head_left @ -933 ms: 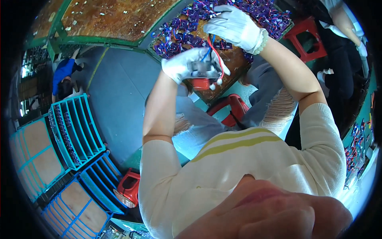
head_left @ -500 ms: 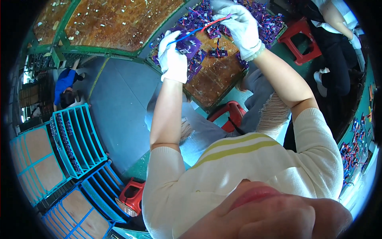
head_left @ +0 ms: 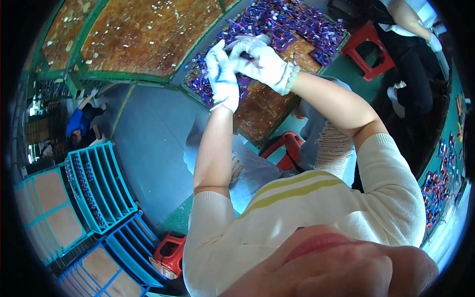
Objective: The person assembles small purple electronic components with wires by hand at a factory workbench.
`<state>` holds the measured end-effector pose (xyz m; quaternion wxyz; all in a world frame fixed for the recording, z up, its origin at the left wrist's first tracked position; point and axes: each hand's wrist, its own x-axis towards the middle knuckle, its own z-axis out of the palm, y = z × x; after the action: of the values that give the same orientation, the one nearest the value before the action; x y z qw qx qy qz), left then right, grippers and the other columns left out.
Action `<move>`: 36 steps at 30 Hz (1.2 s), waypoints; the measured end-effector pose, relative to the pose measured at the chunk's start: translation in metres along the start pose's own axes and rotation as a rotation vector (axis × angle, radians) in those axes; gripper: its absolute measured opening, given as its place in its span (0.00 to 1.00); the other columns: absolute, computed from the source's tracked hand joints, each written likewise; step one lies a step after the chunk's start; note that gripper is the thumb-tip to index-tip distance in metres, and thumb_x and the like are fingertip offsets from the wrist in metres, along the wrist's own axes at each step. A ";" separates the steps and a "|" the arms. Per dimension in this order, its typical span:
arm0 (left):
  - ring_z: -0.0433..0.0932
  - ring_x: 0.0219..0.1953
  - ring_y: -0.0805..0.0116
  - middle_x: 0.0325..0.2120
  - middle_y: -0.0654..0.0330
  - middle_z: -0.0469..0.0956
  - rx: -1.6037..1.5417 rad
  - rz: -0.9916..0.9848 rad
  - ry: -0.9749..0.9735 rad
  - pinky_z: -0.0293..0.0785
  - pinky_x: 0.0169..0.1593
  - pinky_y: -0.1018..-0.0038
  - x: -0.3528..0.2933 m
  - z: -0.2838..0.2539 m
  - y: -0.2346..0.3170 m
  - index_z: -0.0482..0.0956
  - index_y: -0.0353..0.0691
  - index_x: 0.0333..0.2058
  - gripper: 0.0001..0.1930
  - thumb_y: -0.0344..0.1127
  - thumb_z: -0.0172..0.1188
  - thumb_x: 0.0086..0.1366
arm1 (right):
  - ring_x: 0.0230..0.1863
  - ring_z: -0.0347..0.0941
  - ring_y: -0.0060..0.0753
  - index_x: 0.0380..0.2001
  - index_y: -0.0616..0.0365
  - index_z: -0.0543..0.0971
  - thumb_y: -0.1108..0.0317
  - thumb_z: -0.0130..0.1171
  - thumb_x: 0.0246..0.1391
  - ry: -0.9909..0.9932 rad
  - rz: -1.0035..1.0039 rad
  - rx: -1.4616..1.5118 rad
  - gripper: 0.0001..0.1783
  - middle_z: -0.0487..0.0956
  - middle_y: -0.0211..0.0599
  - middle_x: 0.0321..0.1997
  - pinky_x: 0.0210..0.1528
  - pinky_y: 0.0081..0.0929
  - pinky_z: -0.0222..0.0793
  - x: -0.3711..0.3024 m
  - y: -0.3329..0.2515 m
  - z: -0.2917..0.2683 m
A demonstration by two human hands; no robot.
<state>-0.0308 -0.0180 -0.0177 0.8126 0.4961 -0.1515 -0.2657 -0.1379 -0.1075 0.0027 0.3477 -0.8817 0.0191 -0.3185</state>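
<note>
My left hand (head_left: 222,79), in a white glove, is closed at the near left edge of a heap of purple circuit boards (head_left: 277,24) with red and blue wires. A blue wire (head_left: 221,78) runs across its palm. My right hand (head_left: 261,64), also gloved, meets it from the right with curled fingers. A short reddish wire end shows at its fingers. The two hands touch or overlap, so most of what lies between them is hidden. Just below them, part of a purple board (head_left: 243,80) shows.
The boards lie on a worn wooden tabletop (head_left: 260,111). Another brown panel with a green frame (head_left: 143,37) adjoins at left. Red stools (head_left: 366,52) stand around, and a person (head_left: 415,59) is at far right. Blue racks (head_left: 101,183) stand at lower left; more wired parts (head_left: 438,188) lie at right.
My hands were apart with a red and blue wire stretched between them. The right hand has come down and left to meet the left hand, and the wire is now mostly hidden.
</note>
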 end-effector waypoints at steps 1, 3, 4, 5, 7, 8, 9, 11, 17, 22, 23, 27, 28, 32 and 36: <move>0.65 0.49 0.66 0.48 0.59 0.67 -0.094 -0.118 0.043 0.57 0.55 0.69 -0.002 0.009 0.002 0.65 0.41 0.49 0.23 0.52 0.36 0.65 | 0.48 0.68 0.39 0.39 0.63 0.70 0.60 0.46 0.56 0.174 0.301 0.523 0.16 0.74 0.44 0.42 0.55 0.33 0.60 -0.003 0.011 0.015; 0.65 0.51 0.64 0.51 0.58 0.66 -0.262 -0.319 0.173 0.56 0.57 0.68 -0.002 0.004 0.015 0.64 0.41 0.52 0.32 0.61 0.29 0.64 | 0.48 0.70 0.41 0.42 0.67 0.66 0.56 0.38 0.60 0.108 0.312 0.311 0.21 0.76 0.46 0.38 0.56 0.33 0.60 0.018 0.021 0.003; 0.68 0.47 0.63 0.47 0.58 0.70 -0.233 -0.398 0.105 0.59 0.56 0.63 0.011 -0.027 0.004 0.64 0.42 0.53 0.35 0.65 0.29 0.62 | 0.42 0.74 0.40 0.45 0.67 0.66 0.60 0.37 0.61 0.270 0.123 0.437 0.20 0.77 0.46 0.34 0.46 0.30 0.68 0.016 0.006 -0.005; 0.68 0.47 0.63 0.47 0.58 0.70 -0.236 -0.393 0.110 0.59 0.56 0.63 0.012 -0.026 0.006 0.64 0.42 0.53 0.35 0.65 0.29 0.62 | 0.43 0.74 0.38 0.45 0.70 0.65 0.51 0.33 0.62 0.382 0.552 1.277 0.28 0.76 0.40 0.28 0.48 0.29 0.68 0.024 -0.011 -0.011; 0.72 0.35 0.65 0.35 0.60 0.75 -0.581 -0.656 0.057 0.68 0.46 0.63 0.010 -0.012 0.017 0.66 0.42 0.50 0.35 0.67 0.30 0.60 | 0.43 0.72 0.39 0.49 0.66 0.64 0.43 0.34 0.59 0.406 0.610 1.477 0.33 0.71 0.33 0.25 0.53 0.31 0.62 0.016 -0.016 -0.022; 0.68 0.26 0.67 0.25 0.63 0.70 -0.381 -0.588 0.029 0.68 0.34 0.67 0.003 0.001 0.022 0.68 0.42 0.41 0.33 0.67 0.30 0.60 | 0.24 0.69 0.26 0.50 0.64 0.64 0.40 0.36 0.55 0.353 0.618 1.141 0.36 0.62 0.26 0.16 0.39 0.23 0.69 0.011 -0.008 -0.028; 0.65 0.17 0.69 0.15 0.66 0.64 -0.180 -0.516 0.008 0.68 0.23 0.70 -0.006 0.006 0.027 0.71 0.41 0.32 0.34 0.67 0.30 0.59 | 0.11 0.55 0.16 0.50 0.62 0.65 0.39 0.35 0.56 0.020 0.442 1.721 0.35 0.57 0.22 0.12 0.20 0.15 0.61 0.012 0.004 -0.030; 0.59 0.11 0.72 0.11 0.67 0.59 -0.272 -0.661 -0.565 0.65 0.18 0.72 0.016 -0.022 0.023 0.70 0.40 0.28 0.33 0.67 0.31 0.59 | 0.08 0.50 0.15 0.46 0.60 0.68 0.43 0.33 0.59 -0.133 0.596 1.452 0.30 0.67 0.24 0.16 0.14 0.15 0.49 0.008 -0.010 -0.037; 0.68 0.14 0.77 0.14 0.65 0.69 0.427 -0.361 -0.567 0.62 0.15 0.81 -0.023 0.003 0.038 0.69 0.42 0.28 0.16 0.48 0.41 0.66 | 0.41 0.71 0.37 0.40 0.59 0.70 0.56 0.39 0.59 0.033 0.387 0.515 0.18 0.73 0.41 0.36 0.40 0.28 0.66 0.001 -0.022 -0.005; 0.68 0.16 0.81 0.16 0.68 0.70 0.546 -0.374 -0.694 0.65 0.19 0.84 -0.033 -0.005 0.031 0.71 0.42 0.30 0.06 0.37 0.51 0.62 | 0.37 0.69 0.45 0.36 0.58 0.74 0.57 0.43 0.53 -0.062 0.160 0.376 0.17 0.74 0.45 0.36 0.45 0.34 0.62 -0.001 -0.020 -0.009; 0.70 0.22 0.77 0.22 0.65 0.71 0.619 -0.353 -0.756 0.69 0.26 0.81 -0.034 -0.002 0.040 0.71 0.39 0.31 0.07 0.37 0.54 0.59 | 0.34 0.69 0.43 0.36 0.58 0.73 0.58 0.44 0.54 -0.003 -0.207 0.129 0.16 0.73 0.40 0.32 0.43 0.34 0.63 0.003 -0.011 -0.009; 0.71 0.43 0.65 0.42 0.55 0.69 0.732 0.070 -0.992 0.69 0.46 0.70 -0.043 0.014 0.045 0.65 0.38 0.46 0.20 0.30 0.57 0.54 | 0.29 0.67 0.34 0.38 0.60 0.72 0.68 0.45 0.54 -0.119 -0.020 0.880 0.11 0.72 0.34 0.31 0.37 0.31 0.64 -0.021 -0.005 0.004; 0.62 0.55 0.60 0.49 0.52 0.63 0.473 -0.249 -1.033 0.56 0.59 0.65 -0.036 -0.019 -0.004 0.61 0.37 0.50 0.24 0.32 0.56 0.54 | 0.27 0.66 0.33 0.39 0.60 0.71 0.68 0.48 0.53 -0.219 0.336 0.744 0.11 0.71 0.34 0.31 0.37 0.27 0.64 -0.028 -0.014 0.005; 0.61 0.55 0.63 0.49 0.54 0.64 0.748 0.146 -1.189 0.57 0.58 0.70 -0.052 0.008 0.020 0.60 0.36 0.52 0.23 0.37 0.48 0.59 | 0.23 0.67 0.24 0.30 0.56 0.76 0.64 0.46 0.55 0.129 0.569 0.953 0.11 0.72 0.38 0.23 0.27 0.21 0.64 -0.021 -0.034 -0.014; 0.73 0.31 0.72 0.29 0.61 0.73 0.192 -0.432 -1.009 0.70 0.34 0.77 -0.061 0.015 0.026 0.71 0.38 0.40 0.14 0.39 0.50 0.59 | 0.23 0.69 0.41 0.23 0.63 0.73 0.68 0.55 0.49 0.274 -0.487 -0.206 0.08 0.71 0.43 0.23 0.25 0.32 0.66 0.000 -0.035 -0.042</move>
<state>-0.0810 0.0157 0.0133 0.5174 0.3990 -0.4403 -0.6158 -0.1686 -0.1066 0.0481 0.1640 -0.8398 -0.1140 -0.5048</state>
